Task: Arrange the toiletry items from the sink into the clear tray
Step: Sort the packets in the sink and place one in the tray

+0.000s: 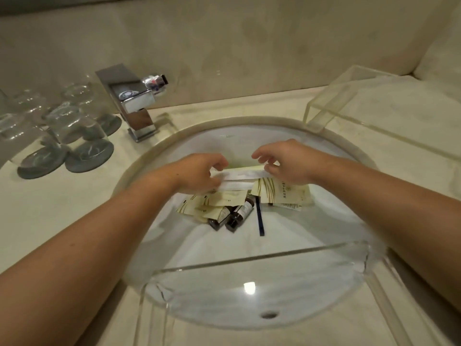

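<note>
A heap of toiletries lies in the white sink (336, 228): cream packets (282, 193), small dark bottles (237, 216) and a dark blue stick (259, 218). My left hand (199, 173) and my right hand (287, 163) pinch the two ends of a long white wrapped packet (239, 174) above the heap. A clear tray (249, 260) straddles the sink's near rim, nothing in it.
A chrome tap (134, 106) stands at the sink's back left. Several upturned glasses (74, 131) on grey coasters fill the counter to the left. A clear acrylic stand (361, 106) sits on the counter at the back right.
</note>
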Motion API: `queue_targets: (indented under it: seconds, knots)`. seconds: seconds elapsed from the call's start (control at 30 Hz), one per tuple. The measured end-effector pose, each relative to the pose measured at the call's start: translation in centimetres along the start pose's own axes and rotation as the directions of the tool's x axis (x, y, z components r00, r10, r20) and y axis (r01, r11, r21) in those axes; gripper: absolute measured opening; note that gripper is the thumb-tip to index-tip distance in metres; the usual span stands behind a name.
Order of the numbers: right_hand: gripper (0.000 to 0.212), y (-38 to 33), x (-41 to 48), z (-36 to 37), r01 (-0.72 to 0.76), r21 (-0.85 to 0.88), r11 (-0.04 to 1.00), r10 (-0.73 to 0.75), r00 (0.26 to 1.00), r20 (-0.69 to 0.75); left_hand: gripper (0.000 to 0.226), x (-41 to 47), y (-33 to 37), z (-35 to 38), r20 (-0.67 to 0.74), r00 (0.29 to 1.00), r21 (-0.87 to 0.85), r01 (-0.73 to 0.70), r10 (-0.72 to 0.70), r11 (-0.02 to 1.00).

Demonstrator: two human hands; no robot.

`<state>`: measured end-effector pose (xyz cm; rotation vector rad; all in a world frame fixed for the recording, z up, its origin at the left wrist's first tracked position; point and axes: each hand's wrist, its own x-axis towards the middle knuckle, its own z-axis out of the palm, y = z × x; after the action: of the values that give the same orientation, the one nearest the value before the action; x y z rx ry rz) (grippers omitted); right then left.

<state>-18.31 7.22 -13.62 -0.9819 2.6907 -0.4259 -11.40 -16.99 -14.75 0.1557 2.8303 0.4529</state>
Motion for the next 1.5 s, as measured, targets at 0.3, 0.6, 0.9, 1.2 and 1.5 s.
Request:
queue_targets:
  seconds: [0.3, 0.6, 0.9, 1.2, 1.5]
  knots:
    - [0.038, 0.9, 3.2, 2.2, 0.010, -0.030, 1.000, -0.009, 0.999, 0.033, 0.021, 1.4, 0.6, 0.5, 0.143, 0.990, -0.032, 0.006, -0.001, 0.999]
    - [0.059, 1.7, 3.7, 3.4, 0.011, -0.068, 0.998, -0.003, 0.993, 0.118, 0.019, 1.1, 0.8, 0.2, 0.220, 0.975, -0.083, 0.042, -0.023, 0.996]
    - [0.056, 2.0, 4.0, 3.7, -0.025, -0.001, 1.000, 0.025, 0.994, 0.108, 0.026, 2.6, -1.3, 1.3, 0.001, 0.998, -0.117, 0.058, -0.058, 0.991]
    - [0.049, 1.7, 4.0, 3.6, -0.014, 0.015, 1.000, 0.012, 0.997, 0.073, 0.057, 3.3, -1.5, 2.5, -0.074, 0.997, 0.012, 0.014, -0.014, 1.000]
    - [0.067, 1.5, 3.9, 4.2, 0.026, -0.030, 0.999, -0.021, 0.989, 0.148, 0.049, 3.6, -1.3, 3.2, -0.085, 0.996, 0.108, -0.005, 0.015, 0.994]
